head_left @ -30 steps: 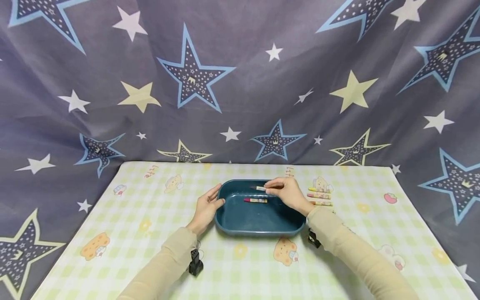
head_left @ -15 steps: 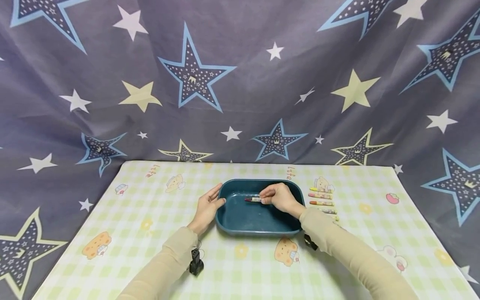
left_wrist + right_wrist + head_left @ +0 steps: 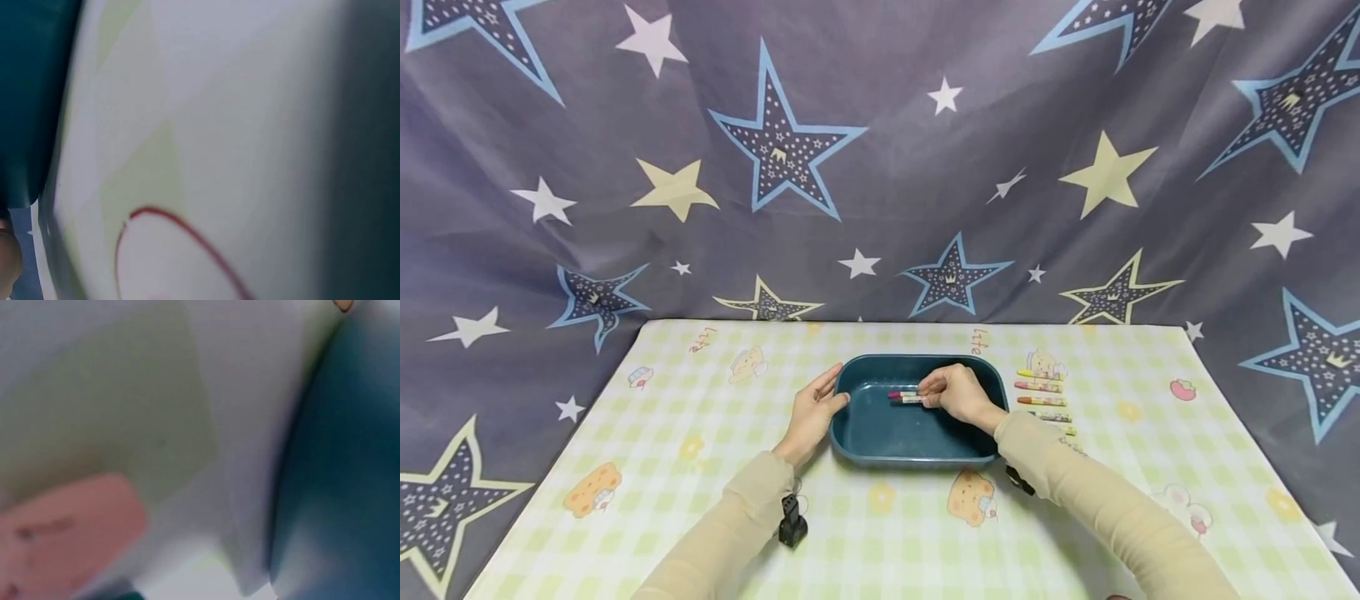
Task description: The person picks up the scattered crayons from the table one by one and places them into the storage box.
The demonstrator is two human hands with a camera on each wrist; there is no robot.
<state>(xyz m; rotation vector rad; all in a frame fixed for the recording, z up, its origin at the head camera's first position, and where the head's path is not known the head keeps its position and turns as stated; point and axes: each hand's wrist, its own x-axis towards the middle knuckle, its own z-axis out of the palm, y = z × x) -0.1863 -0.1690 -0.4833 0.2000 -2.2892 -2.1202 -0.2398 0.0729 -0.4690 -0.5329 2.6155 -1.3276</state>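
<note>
A dark teal plastic tray (image 3: pixel 887 437) stands on the table, its outer wall also showing in both wrist views. My left hand (image 3: pixel 808 417) grips its left rim, thumb over the edge and fingers along the outside. Inside the tray, my right hand (image 3: pixel 961 393) pinches a dark-tipped crayon (image 3: pixel 907 402) in a pale wrapper, low over the floor. Just behind that crayon and parallel to it is a magenta crayon (image 3: pixel 896 393), its right end hidden by the fingertips. The right wrist view shows neither the hand nor the crayons inside.
Right of the tray, several crayons lie in a column: a yellow one (image 3: pixel 1040 375), a pink one (image 3: pixel 1039 387), an orange-red one (image 3: pixel 1042 402) and others partly behind the right sleeve. A checked cloth (image 3: pixel 700 517) covers the table. A star-patterned curtain (image 3: pixel 880 167) hangs behind.
My right hand has brought the dark crayon from near the tray's far wall down and nearer, to the front side of the magenta crayon. The left hand stays at the rim.
</note>
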